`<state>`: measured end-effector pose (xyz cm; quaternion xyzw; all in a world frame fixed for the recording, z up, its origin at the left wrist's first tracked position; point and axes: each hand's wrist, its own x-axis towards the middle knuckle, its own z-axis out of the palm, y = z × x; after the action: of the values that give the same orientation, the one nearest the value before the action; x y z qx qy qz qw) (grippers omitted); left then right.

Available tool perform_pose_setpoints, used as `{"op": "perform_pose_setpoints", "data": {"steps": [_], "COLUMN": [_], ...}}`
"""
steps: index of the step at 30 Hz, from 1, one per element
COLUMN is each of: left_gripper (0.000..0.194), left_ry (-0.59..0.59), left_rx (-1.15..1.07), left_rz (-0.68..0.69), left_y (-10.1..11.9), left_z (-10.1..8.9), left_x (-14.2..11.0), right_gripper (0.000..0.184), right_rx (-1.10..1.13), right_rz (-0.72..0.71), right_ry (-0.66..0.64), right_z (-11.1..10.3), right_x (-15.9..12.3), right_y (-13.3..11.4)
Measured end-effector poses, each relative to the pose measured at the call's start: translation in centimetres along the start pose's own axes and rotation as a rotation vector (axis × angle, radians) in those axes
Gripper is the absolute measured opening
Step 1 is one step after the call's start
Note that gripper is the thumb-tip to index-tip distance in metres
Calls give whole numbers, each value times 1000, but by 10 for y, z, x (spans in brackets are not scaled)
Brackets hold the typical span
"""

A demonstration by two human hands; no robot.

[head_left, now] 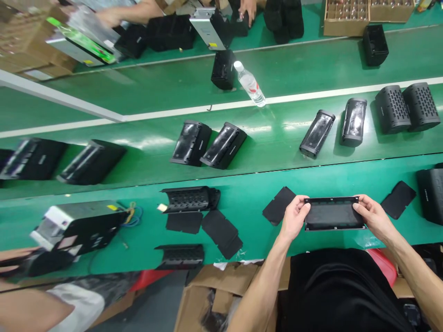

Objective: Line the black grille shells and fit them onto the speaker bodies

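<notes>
Both my hands hold a black rectangular plastic cover [334, 215], like a shallow curved housing panel with small tabs along its long edges. My left hand [295, 216] pinches its left end, and my right hand [372, 216] grips the right end with the thumb on the inner face. The cover is held above the green bench near my body. A flat black sheet [279, 205] lies just left of my left hand. Another thin black sheet [398, 199] rests beyond my right hand.
Perforated black covers [187, 199] and a stack of black sheets [219, 230] lie left. Black casings [223, 145] stand along the green conveyor [270, 133], with a water bottle [251, 85] behind. A silver-black machine [83, 226] sits far left. Co-workers' hands [248, 10] show across and at left.
</notes>
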<state>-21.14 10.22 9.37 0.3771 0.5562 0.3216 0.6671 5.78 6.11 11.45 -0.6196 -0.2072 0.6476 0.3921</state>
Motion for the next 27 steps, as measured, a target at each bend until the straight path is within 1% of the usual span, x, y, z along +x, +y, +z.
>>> {"op": "perform_pose_setpoints", "data": {"steps": [3,7,10,15,20,23,27], "left_gripper": [46,48,50,49,51,51,50], "left_ry": [17,26,9,-13,-6,1,13], "left_rx": [15,-31,-88,-122,-137,-131,-177], "left_rz": [2,0,-21,-27,-51,-61,-55], "left_y": [-1,-4,-7,-8,-9,-10,-12], "left_z": [2,5,6,6,7,7,7], "left_x": [-3,-5,-5,-6,-6,-6,-5], "right_gripper": [46,45,44,48,46,47,49], "right_rx": [-10,1,4,25,54,39,3], "right_rz": [-17,-26,-20,-12,2,1,-3], "right_ry": [6,2,6,14,18,27,30], "right_z": [-1,-2,-2,-3,-4,-2,-1], "right_x": [-2,-4,-4,-3,0,2,3], "right_y": [0,-1,-3,-3,-2,-2,-1]}}
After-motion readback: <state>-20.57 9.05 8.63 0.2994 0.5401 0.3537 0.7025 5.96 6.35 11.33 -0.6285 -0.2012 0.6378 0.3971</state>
